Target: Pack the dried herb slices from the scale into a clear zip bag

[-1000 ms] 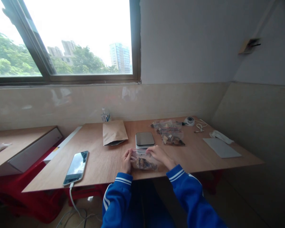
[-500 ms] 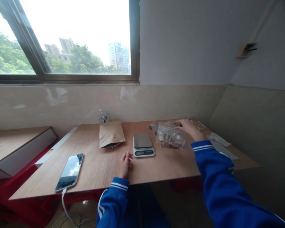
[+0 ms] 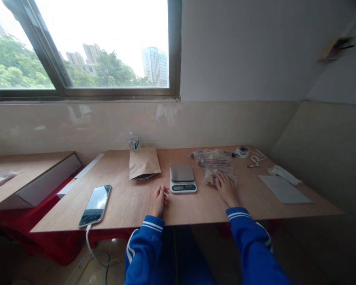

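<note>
My left hand [image 3: 159, 200] rests on its side on the table, its fingers loosely curled and a little apart, with nothing in them. Just right of it is a kitchen scale [image 3: 182, 172] with a grey metal platform, on which nothing lies. My right hand [image 3: 226, 189] lies with spread fingers on the nearest clear zip bag [image 3: 210, 175], which holds brownish pieces. Further clear zip bags [image 3: 213, 155] overlap behind it; what is inside them is hard to make out. A brown paper pouch [image 3: 144, 162] lies left of the scale.
A phone [image 3: 95, 206] with a plugged-in cable lies at the table's left. A plastic bottle [image 3: 133, 141] stands behind the pouch. At the right are a white round device [image 3: 242, 151], a coiled white cord [image 3: 255, 160], a white sheet [image 3: 284, 190] and a white cloth [image 3: 285, 175].
My right hand has come from the far bags toward me and now lies on the nearest bag. That bag sits flatter. My left hand has hardly moved. The view has shifted slightly right.
</note>
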`<action>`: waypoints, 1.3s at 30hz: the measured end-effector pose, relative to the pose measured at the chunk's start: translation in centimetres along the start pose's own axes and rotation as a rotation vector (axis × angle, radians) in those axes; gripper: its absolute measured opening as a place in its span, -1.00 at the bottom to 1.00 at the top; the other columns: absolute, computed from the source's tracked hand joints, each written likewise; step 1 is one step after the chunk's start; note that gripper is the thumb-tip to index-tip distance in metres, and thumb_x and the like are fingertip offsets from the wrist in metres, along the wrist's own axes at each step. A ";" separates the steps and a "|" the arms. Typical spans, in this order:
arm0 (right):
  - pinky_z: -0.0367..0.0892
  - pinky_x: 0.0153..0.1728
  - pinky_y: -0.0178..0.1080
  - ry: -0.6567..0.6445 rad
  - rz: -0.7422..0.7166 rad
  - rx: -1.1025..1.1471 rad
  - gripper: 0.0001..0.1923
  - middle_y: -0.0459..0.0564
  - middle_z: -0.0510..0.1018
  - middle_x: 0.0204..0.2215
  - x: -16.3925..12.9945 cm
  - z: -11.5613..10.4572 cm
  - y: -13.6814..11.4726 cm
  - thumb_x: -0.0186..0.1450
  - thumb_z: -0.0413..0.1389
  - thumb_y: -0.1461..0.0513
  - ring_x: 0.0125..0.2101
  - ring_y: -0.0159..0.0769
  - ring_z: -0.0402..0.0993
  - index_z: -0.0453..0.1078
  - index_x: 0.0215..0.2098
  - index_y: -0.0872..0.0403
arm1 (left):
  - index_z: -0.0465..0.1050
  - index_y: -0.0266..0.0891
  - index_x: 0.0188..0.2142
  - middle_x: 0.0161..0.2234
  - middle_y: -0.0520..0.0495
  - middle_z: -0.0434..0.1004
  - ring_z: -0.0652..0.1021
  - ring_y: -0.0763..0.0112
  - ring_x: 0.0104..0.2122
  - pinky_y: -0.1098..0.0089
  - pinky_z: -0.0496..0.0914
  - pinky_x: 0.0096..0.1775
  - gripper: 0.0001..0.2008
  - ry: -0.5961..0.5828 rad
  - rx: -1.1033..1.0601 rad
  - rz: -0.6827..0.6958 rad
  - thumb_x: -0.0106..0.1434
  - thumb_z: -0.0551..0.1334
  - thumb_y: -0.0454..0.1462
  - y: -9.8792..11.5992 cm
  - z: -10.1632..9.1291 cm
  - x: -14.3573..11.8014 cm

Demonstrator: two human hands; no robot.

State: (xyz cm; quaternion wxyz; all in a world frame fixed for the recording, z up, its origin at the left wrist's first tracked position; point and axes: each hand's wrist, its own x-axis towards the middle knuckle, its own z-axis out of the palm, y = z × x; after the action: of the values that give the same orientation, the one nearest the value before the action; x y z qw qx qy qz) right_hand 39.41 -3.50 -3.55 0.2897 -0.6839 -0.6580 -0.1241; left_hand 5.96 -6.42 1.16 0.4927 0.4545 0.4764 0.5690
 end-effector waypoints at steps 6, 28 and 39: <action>0.08 0.14 0.01 0.018 0.011 0.032 -0.53 0.10 0.32 0.15 0.4 0.1 -0.2 0.37 -0.24 0.17 0.18 -0.10 0.14 0.31 0.11 0.12 | 0.39 -0.31 -0.37 -0.48 -0.01 0.36 0.34 0.55 -0.65 0.49 0.21 -0.65 -0.56 -0.010 0.088 0.027 0.13 0.08 0.06 -0.9 0.2 0.2; 0.20 0.06 0.01 0.180 -0.011 0.143 -0.56 0.21 0.48 -0.03 0.3 1.3 0.3 0.30 -0.18 0.20 0.08 -0.08 0.29 0.46 -0.10 0.19 | 0.48 -0.09 -0.17 -0.16 -0.13 0.53 0.46 0.19 -0.10 0.22 0.20 0.02 -0.68 0.109 1.446 0.485 0.24 -0.01 -0.33 4.9 -10.3 10.7; 0.26 0.01 -0.01 0.211 -0.018 0.105 -0.55 0.20 0.50 -0.05 0.6 1.2 0.2 0.27 -0.20 0.22 0.03 -0.07 0.35 0.48 -0.14 0.21 | 0.56 -0.11 -0.29 -0.37 -0.02 0.58 0.52 0.30 -0.33 0.41 0.32 -0.34 -0.74 0.107 1.073 0.373 0.03 0.23 -0.14 19.8 -6.2 14.5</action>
State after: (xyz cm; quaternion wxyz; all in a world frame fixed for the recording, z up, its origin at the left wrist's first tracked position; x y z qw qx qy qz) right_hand 39.37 -2.27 -4.24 0.3916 -0.6451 -0.6355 -0.1631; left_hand -4.16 6.16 20.67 0.0591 0.6880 0.6347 0.3470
